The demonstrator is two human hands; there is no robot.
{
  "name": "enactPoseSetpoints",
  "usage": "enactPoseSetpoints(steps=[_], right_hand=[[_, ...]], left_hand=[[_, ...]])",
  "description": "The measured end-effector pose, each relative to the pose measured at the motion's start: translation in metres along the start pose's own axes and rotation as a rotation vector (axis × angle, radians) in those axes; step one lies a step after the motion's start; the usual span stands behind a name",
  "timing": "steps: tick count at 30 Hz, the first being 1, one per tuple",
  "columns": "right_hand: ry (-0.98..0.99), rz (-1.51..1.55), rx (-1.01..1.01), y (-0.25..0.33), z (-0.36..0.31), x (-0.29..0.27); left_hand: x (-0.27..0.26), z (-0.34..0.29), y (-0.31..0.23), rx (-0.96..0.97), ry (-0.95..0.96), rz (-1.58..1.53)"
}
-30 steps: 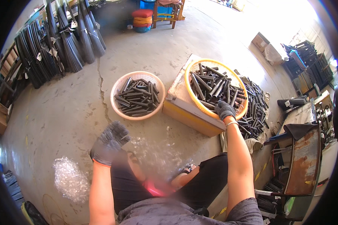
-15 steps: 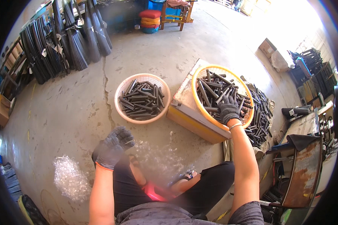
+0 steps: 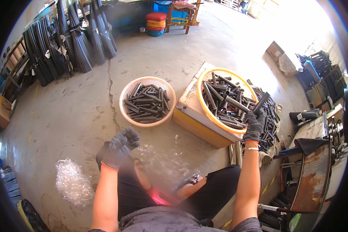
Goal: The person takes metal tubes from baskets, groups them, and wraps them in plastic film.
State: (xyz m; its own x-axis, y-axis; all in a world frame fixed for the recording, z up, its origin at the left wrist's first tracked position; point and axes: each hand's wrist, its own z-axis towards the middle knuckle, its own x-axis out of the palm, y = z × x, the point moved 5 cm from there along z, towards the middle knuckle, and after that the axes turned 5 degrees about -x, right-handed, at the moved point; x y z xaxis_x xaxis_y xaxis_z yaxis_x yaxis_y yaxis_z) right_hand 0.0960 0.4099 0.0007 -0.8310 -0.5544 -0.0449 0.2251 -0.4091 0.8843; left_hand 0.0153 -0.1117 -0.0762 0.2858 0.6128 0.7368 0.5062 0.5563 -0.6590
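Observation:
My right hand [image 3: 254, 124], in a dark grey glove, is closed on a black tube [image 3: 262, 102] at the right rim of the yellow basket [image 3: 200, 87]. Another black tube [image 3: 236, 103] reaches from the basket up to its fingertips; whether it is gripped too, I cannot tell. Many loose black tubes fill the yellow basket. A pale pink basket [image 3: 124, 116] on the floor holds more of them. My left hand [image 3: 121, 144], gloved in grey, is held over my left knee with its fingers curled in; anything inside them is hidden.
Under the yellow basket is a cardboard box [image 3: 199, 125]. More black tubes [image 3: 272, 133] are heaped on a sheet to its right. Clear plastic scraps [image 3: 71, 181] lie on the floor at left. A rusty metal stand [image 3: 310, 179] is at right, bundled black rods [image 3: 79, 48] at far left.
My right hand has come up out of the tubes and moved right to the basket's rim, now holding a black tube. The left hand has barely moved.

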Motion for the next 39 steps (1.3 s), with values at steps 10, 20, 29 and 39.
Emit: enactPoseSetpoints(steps=[10,20,29,39], right_hand=[[0.381,0.827,0.751,0.075,-0.223,0.1],[0.973,0.614,1.01,0.117,-0.308,0.122],[1.28,0.156,0.746,0.09,-0.3,0.101],[0.992,0.504,0.609,0.107,-0.28,0.107]], left_hand=[[0.021,0.007,0.082,-0.06,0.17,0.385],[0.111,-0.026,0.044,-0.135,0.142,-0.003],[0.145,-0.059,0.031,0.857,0.342,2.318],[0.122,-0.04,0.055,0.359,0.143,2.019]])
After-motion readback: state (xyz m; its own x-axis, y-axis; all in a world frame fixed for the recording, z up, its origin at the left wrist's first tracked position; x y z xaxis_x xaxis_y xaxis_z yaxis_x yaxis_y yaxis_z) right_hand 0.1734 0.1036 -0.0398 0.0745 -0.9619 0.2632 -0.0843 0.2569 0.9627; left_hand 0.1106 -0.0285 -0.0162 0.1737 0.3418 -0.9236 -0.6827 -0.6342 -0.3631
